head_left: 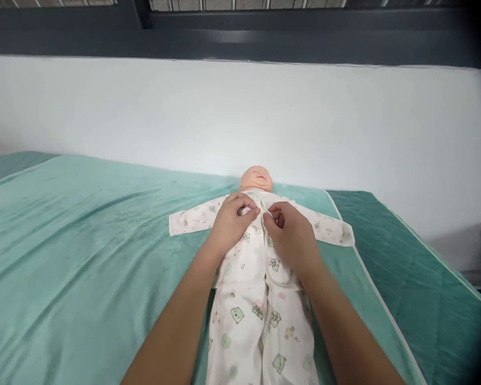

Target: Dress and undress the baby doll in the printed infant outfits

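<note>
A baby doll (256, 178) lies on its back with its head toward the wall. It is dressed in a white long-sleeved baby shirt (240, 262) with small green animal prints, its sleeves spread out to both sides. Matching baby pants (236, 331) cover the legs. My left hand (234, 219) pinches the left edge of the shirt's front opening, high on the chest. Just across the opening, my right hand (291, 230) pinches the other edge with thumb and forefinger. Whatever fastener lies between my fingertips is too small to make out.
Beneath the doll spreads a light green blanket (84, 240) with soft wrinkles. A darker green quilted cover (417, 267) shows at the right. Behind stands a white wall (224, 112), topped by a dark window frame (264, 40) with metal bars.
</note>
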A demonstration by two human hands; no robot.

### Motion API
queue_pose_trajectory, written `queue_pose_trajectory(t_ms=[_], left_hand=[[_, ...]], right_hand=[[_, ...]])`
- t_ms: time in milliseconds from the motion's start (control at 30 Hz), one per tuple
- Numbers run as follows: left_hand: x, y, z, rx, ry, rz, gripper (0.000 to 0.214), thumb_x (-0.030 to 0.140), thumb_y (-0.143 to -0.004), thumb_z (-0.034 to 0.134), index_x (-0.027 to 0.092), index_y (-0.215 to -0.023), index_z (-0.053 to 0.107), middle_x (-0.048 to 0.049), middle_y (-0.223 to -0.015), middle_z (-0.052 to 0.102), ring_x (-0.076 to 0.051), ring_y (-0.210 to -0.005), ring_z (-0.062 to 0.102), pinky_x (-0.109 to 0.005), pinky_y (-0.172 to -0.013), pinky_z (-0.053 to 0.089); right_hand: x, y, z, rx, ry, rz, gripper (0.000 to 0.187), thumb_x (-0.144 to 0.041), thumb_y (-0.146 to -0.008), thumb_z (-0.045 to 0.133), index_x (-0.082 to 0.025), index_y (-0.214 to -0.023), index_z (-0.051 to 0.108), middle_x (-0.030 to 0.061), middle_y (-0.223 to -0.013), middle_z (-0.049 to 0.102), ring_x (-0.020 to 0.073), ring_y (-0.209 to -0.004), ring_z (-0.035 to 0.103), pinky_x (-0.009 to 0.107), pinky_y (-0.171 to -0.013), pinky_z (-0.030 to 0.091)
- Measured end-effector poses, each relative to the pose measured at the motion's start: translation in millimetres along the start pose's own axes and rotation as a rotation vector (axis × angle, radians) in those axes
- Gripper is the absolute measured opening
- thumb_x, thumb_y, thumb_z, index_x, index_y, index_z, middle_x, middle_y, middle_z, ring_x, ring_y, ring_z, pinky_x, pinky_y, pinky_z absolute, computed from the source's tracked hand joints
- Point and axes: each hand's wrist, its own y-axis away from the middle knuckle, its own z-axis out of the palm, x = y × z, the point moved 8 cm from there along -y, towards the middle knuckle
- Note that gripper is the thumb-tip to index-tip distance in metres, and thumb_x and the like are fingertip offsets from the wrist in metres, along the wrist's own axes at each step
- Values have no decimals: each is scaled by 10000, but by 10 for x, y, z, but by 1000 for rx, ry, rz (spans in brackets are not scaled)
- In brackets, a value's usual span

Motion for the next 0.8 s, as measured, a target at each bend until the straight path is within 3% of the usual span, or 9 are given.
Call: queue_pose_trajectory(t_ms=[200, 333, 567, 800], left_hand=[[71, 26, 12, 18, 11, 15, 90, 271, -862, 593, 219, -813, 648, -46, -1076, 623, -205, -1056, 557, -321, -884, 429], [108, 46, 47, 17, 105, -42, 125, 277, -867, 597, 211, -774, 648, -40, -1138, 632, -199, -1062, 573, -317, -901, 431], [111, 54, 76, 43, -38, 1, 122, 245, -869, 589, 224, -766, 651, -29, -1164, 625, -201, -1142, 534, -319, -947, 422], [111, 55, 85, 28, -50, 16, 138, 275, -883, 575, 225, -780, 652, -39, -1169, 622, -207, -1168, 523, -323, -966, 424]], right_hand=[[59, 0, -68, -23, -299, 142, 144, -353, -815, 609, -236, -854, 684, -14, -709, 647, 156, -620, 546, 283, -600, 410], [56, 50, -69, 9, -430, 177, 180, -361, -803, 644, -226, -897, 715, 3, -778, 687, 169, -701, 597, 286, -666, 458], [133, 115, -7, 3, -512, 205, 250, -377, -802, 667, -226, -989, 736, 11, -845, 701, 177, -780, 614, 305, -761, 479], [130, 100, 45, -97, -584, 193, 295, -385, -792, 685, -218, -1034, 699, 2, -815, 647, 144, -710, 562, 284, -695, 465]])
